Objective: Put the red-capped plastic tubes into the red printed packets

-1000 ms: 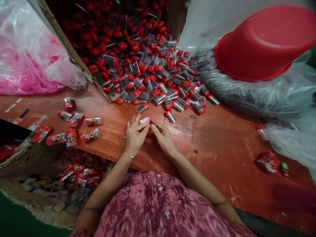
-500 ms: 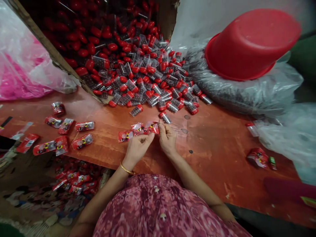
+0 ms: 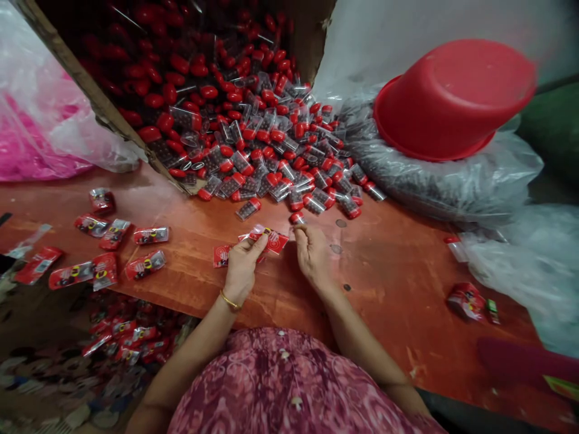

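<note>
My left hand pinches a small red printed plastic packet between thumb and fingers, its far end pointing right. Under and beside that hand lies another flat red packet on the table. My right hand is closed, with its fingertips at a small clear container with a red cap. Those fingers cover the container's lower part. Just beyond, a big heap of the same red-capped containers, with dark contents, spills out of a cardboard box.
Several filled red packets lie on the table at left, more below its edge. A red bucket sits upside down on a plastic bag at right. Near the right edge are a red packet and a small green item.
My right hand has let go of the red packet and moved forward to the loose red-capped container. My left hand keeps the packet, now lifted and turned.
</note>
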The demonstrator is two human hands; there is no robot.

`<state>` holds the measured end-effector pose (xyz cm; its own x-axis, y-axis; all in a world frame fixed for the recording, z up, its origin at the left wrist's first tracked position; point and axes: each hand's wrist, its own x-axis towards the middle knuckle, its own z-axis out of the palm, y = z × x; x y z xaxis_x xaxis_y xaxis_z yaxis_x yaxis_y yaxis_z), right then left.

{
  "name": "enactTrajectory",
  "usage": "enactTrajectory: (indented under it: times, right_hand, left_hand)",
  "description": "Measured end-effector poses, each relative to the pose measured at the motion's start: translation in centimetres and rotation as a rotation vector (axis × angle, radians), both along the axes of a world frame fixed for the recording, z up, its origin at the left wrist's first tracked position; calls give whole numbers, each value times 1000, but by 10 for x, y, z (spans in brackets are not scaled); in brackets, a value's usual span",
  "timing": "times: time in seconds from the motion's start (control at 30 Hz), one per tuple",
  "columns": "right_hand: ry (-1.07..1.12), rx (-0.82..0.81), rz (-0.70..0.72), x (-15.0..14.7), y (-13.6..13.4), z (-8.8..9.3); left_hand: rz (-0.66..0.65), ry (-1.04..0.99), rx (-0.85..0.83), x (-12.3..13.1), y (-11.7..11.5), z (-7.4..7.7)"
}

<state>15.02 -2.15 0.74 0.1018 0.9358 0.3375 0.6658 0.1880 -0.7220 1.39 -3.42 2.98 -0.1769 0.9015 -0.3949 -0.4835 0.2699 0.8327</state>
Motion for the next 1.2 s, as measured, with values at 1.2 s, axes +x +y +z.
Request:
enactTrajectory:
  times: [1.2]
  right_hand:
    - [648,-372,141,-4,-34,3]
  left_hand:
    - [-438,543,259,-20,-25,5]
